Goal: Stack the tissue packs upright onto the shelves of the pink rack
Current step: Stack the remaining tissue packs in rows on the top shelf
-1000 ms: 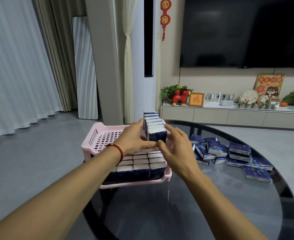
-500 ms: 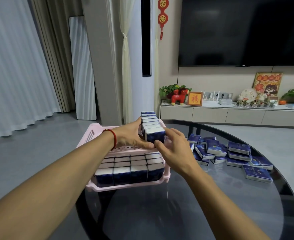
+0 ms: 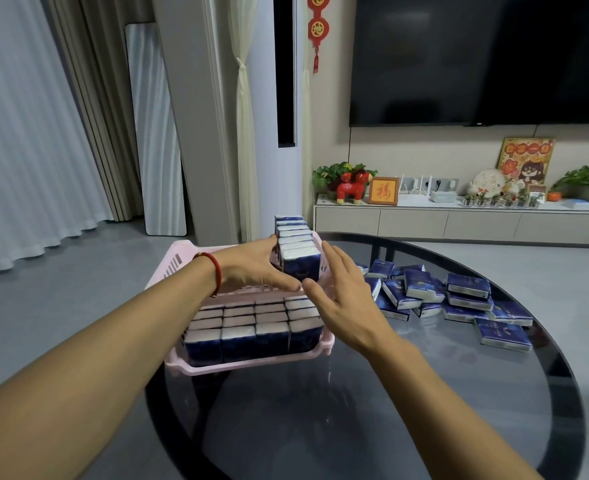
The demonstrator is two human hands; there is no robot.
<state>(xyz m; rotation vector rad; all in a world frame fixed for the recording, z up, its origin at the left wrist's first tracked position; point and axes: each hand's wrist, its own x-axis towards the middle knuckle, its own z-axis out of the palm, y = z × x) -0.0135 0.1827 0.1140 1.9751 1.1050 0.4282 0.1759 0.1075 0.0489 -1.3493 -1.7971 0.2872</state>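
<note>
The pink rack (image 3: 177, 263) stands on the left part of the round dark glass table (image 3: 355, 427). A row of upright blue-and-white tissue packs (image 3: 300, 263) stands along the right side of its top shelf. My left hand (image 3: 251, 268) rests against the row's left side, thumb lying below the front pack. My right hand (image 3: 341, 292) is beside the row's right side with fingers straight and spread, thumb tip near the front pack's lower corner. The lower shelf (image 3: 251, 365) is filled with upright packs (image 3: 251, 327).
Several loose tissue packs (image 3: 459, 296) lie in a heap on the table to the right of the rack. Behind are a TV cabinet (image 3: 459, 223) with ornaments, a dark screen on the wall, and curtains at the left. The table's front part holds nothing.
My right hand's fingers have straightened and eased off the front pack of the top row. My left hand has stayed against the row's left side.
</note>
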